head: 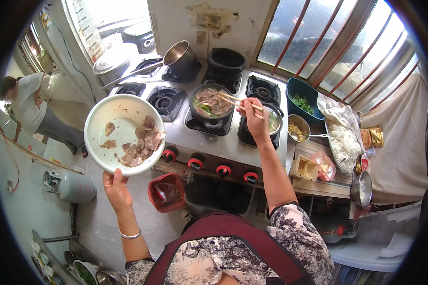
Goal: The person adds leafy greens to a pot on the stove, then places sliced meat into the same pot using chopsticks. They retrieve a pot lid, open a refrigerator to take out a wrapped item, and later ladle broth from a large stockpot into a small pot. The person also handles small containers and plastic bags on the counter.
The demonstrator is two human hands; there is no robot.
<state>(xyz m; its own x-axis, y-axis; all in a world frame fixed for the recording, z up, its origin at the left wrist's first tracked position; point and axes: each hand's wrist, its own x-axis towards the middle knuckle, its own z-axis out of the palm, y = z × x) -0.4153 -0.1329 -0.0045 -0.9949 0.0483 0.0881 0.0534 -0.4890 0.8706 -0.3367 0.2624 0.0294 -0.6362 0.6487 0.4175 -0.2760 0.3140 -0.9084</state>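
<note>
My left hand (117, 190) grips the rim of a white bowl (108, 146), tilted toward me beside the stove. Slices of cooked meat (139, 149) lie mostly along its right side, with a few scraps elsewhere. In my right hand (255, 121) is a pair of wooden chopsticks (235, 100), whose tips reach into a black clay pot (214, 120) on a burner. Meat slices (211, 99) and some green leaves fill the top of that pot. Partly hidden behind my right hand, a second pot (276, 119) holds pale broth with greens.
A long-handled saucepan (180, 57) and an empty-looking black pot (226, 62) stand at the back of the stove (174, 130). To the right are a teal basin of greens (305, 107), a metal bowl with a spoon (299, 124) and white noodles (342, 149). A person (35, 103) bends at far left.
</note>
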